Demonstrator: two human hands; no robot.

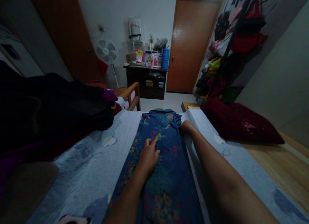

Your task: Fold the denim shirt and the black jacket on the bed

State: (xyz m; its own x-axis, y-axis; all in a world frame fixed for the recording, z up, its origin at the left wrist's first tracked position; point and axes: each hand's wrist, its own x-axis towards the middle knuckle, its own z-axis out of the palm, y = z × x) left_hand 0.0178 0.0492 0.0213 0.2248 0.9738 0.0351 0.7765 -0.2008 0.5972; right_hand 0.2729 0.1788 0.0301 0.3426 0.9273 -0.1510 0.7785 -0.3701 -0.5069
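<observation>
The left hand (148, 155) is laid on the blue floral shirt (166, 166), its grip loose and its fingers apart; at two o'clock from it, the right hand (187, 126) is placed at the shirt's edge, where its fingertips are hidden, so whether cloth is clamped cannot be told. The shirt is laid lengthwise on the pale sheet (101, 166), with its collar (161, 110) at twelve o'clock. For neat straightening, the middle is best pinned lightly with the left palm while the edge is drawn gently toward three o'clock; too hard a pull could ruck the sheet beneath. The side should be lined up toward six o'clock, well apart from the dark heap (60, 105) at ten o'clock and the maroon cushion (243, 121) toward two.
</observation>
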